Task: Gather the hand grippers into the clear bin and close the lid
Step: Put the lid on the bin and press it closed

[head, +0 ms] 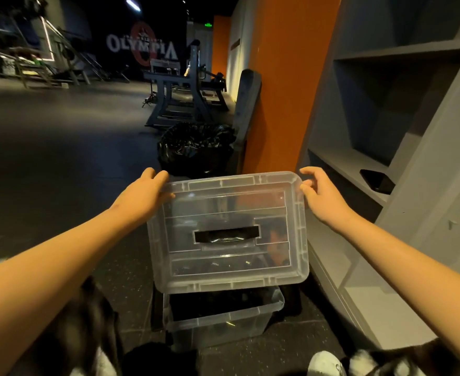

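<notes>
The left hand clamped the far left corner of the lid, thumb on top. The lid hung above the open clear bin on the floor, with dark items inside. The right hand pinched the far right corner with curled fingers.

"OLYMPIA" in white letters on the dark far wall

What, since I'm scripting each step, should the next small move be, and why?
Probably lower the lid onto the bin, squaring its edges with the rim. The left hand and right hand grip its far corners, it hangs above the open bin, and dark items lie inside, so closing looks like what is left.
</notes>
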